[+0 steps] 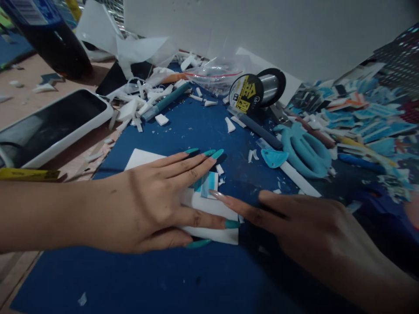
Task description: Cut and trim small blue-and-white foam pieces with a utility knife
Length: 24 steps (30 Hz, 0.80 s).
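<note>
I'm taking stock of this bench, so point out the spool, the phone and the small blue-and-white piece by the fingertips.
Spool (246, 93): head view, on its labelled end.
Phone (55, 126): head view, on its dark screen.
Blue-and-white piece (211, 185): head view, on its upper face.

The left forearm (59, 213) enters from the left, almost level. The left hand (160, 200) lies palm down, its back uppermost and crossed by a dark band near the wrist; three fingers (188, 170) lie close together on the far side, the index finger extends right beyond a wide gap, and the thumb lies nearest. The right hand (307, 226) reaches in from the near right, slightly blurred, index finger (250, 211) pointing left, a second finger bent; its thumb is hidden.
</note>
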### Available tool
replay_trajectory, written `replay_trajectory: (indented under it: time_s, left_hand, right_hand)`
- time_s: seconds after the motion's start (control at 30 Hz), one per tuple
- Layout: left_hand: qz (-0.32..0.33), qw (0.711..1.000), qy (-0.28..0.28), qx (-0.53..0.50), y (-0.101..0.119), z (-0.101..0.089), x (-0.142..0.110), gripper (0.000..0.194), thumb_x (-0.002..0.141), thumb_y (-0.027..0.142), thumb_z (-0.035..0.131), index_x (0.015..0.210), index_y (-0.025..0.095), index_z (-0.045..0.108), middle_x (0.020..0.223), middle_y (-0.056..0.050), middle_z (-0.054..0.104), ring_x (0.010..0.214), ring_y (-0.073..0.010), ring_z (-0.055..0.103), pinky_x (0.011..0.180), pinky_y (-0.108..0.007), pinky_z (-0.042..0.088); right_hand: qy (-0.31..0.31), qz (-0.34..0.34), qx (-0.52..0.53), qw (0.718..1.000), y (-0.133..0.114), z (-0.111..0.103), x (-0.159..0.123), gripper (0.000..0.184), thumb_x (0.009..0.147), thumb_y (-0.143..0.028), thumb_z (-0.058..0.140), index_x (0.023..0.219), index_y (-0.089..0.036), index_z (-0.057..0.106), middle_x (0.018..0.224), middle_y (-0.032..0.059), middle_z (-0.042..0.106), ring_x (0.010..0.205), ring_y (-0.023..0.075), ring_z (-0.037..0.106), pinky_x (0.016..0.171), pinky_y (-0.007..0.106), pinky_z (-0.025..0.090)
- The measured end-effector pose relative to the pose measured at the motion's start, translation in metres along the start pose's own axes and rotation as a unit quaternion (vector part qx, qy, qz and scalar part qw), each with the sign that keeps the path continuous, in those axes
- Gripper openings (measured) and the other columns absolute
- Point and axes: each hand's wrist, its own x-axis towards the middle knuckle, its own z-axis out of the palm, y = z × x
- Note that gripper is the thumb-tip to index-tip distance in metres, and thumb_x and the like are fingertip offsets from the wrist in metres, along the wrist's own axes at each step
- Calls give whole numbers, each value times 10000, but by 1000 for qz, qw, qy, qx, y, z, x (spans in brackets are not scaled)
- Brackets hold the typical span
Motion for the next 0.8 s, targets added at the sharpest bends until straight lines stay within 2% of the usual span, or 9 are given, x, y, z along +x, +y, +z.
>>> replay_trajectory:
  time_s: [0.13, 0.33, 0.63, 0.8]
  left_hand:
    - [4, 1000, -1, -6, -1, 0, 0, 461, 949, 390, 460, 1406, 341, 422, 1556, -142, 211, 1425, -340, 152, 1106, -577, 277]
    - [-7, 1000, 2, -11, 1, 1, -1, 442, 964, 385, 431, 1404, 340, 423, 1572, -135, 159, 1435, -329, 139, 1116, -575, 253]
    - [0, 1000, 18, 9, -2, 5, -1, 446, 964, 390, 411, 1408, 351, 417, 1563, -145, 205, 1436, -313, 148, 1129, -540, 251]
    - [5, 1000, 8, 4, -2, 3, 0, 441, 970, 390, 402, 1407, 338, 423, 1548, -193, 214, 1426, -334, 159, 1108, -567, 266]
  right_hand:
    - [-7, -3, 2, 1000, 1, -5, 3, 602, 815, 30, 253, 1142, -280, 653, 624, -26, 592, 462, 142, 618, 374, 244, 427]
    - [5, -13, -10, 1000, 2, -9, 4, 531, 871, -14, 259, 1114, -265, 659, 614, -19, 586, 452, 145, 604, 371, 250, 423]
    - [3, -18, -45, 999, 2, -13, 1, 576, 856, 3, 226, 1111, -291, 651, 646, -2, 648, 458, 145, 611, 367, 255, 429]
    - [-2, -11, -8, 1000, 9, -9, -8, 552, 857, -11, 276, 1182, -300, 617, 712, 0, 673, 478, 133, 611, 370, 236, 420]
